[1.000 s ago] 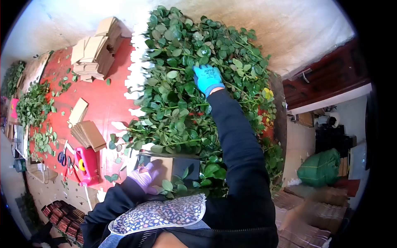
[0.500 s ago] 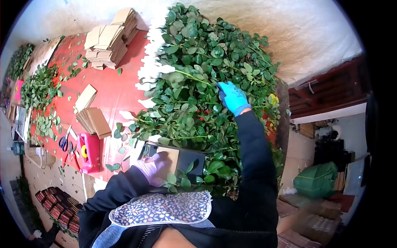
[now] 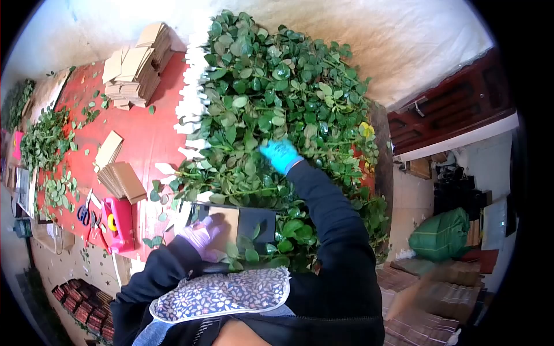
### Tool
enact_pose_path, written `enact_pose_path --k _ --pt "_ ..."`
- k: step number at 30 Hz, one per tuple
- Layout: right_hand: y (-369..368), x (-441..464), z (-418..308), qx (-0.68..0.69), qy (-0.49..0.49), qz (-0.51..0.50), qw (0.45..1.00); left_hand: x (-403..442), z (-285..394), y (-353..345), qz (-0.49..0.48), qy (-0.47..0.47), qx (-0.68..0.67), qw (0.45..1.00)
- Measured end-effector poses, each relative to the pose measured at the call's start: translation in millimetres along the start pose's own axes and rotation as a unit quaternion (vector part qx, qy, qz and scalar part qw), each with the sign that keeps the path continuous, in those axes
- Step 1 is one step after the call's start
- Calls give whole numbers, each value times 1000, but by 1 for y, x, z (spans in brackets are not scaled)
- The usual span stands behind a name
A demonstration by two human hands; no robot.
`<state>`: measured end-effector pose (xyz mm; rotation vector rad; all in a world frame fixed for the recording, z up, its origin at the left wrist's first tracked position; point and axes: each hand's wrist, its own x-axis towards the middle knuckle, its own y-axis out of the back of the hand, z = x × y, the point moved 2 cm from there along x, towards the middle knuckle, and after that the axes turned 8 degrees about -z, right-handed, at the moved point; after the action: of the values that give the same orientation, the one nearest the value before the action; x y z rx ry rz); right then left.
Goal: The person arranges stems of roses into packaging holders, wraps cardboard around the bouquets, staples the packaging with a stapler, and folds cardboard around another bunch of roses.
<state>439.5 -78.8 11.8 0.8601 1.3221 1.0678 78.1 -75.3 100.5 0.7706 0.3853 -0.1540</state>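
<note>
The bank of green leafy stems with white-wrapped ends (image 3: 288, 86) lies spread across the right half of the table, its white wraps (image 3: 190, 112) lined up on your left. Each stem looks light and springy along its length, with soft leaves that would bruise or tear under a hard squeeze; some leaves shine as if wet, so your glove may slip. The stems cross and overlap, so one could snag on its neighbours. The better hold is probably on the bare stem, with a light pinch, clear of the wrapped end, which looks like the fragile part.

Your right hand in a bright blue glove (image 3: 281, 155) is down among the leaves, its fingertips partly lost in them; whether they close on a stem, you cannot tell from here.

Nearer your body, your left hand in a thin lilac glove (image 3: 201, 237) rests on a flat tan cardboard piece (image 3: 232, 224) in a shallow black holder (image 3: 262, 226); whether it grips or only presses is unclear. The card looks light and stiff, easiest taken by its edges.

Farther left on the red table surface (image 3: 153, 135) are a fanned set of brown cardboard pieces (image 3: 125, 181) and, just beside it, a bright pink tape dispenser (image 3: 120, 224).
</note>
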Motion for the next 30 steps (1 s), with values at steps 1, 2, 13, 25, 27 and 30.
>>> enact_pose_path --k 1,2,13,25,27,30 --pt "-2 5 -3 -12 -3 -48 999 1 2 1 -31 34 12 999" --pt "15 5 -5 8 -22 -87 996 1 0 -2 -18 26 19 999" --pt "134 130 104 3 -192 121 974 0 -2 -14 17 16 50 998" --pt "145 -16 106 83 -145 421 891 6 -13 -19 5 6 -2 1000" --pt "182 -62 117 101 -130 566 808 4 -9 -15 9 2 -2 1000" --pt "222 -127 128 196 -155 622 742 4 -12 -16 24 -1 13 1000"
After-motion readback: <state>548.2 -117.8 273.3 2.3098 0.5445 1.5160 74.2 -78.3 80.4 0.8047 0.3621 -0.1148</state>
